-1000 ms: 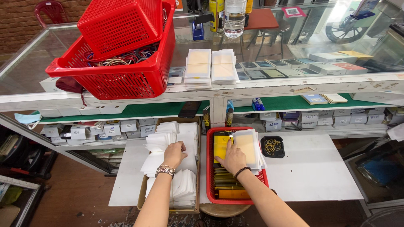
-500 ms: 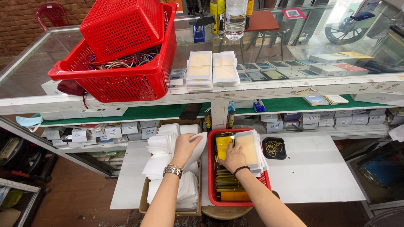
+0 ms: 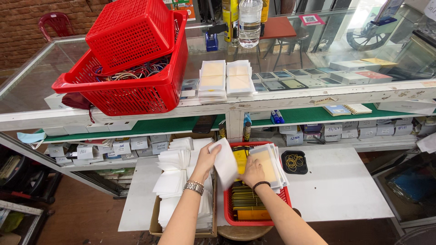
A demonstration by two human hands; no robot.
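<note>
Head view, lower centre: a white sleeve (image 3: 225,162) is pinched in the left hand (image 3: 205,159), the right hand (image 3: 252,171) lies flat on a yellow-card stack (image 3: 268,165), and many sleeves (image 3: 175,174) are left boxed.

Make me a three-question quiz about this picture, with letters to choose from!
1. Where is the water bottle?
A. on the glass counter
B. in the low red tray
C. on the floor

2. What colour is the big basket on the counter?
A. blue
B. red
C. green

3. What is the left hand doing?
A. resting flat and empty
B. holding a white sleeve
C. holding the water bottle

Answers:
1 A, the bottle stands upright on the glass top at the back.
2 B, its mesh walls are bright red, with a smaller red basket tipped inside it.
3 B, the fingers pinch a white sleeve lifted above the box of white sleeves, while the right hand rests on the stack in the red tray.
</note>
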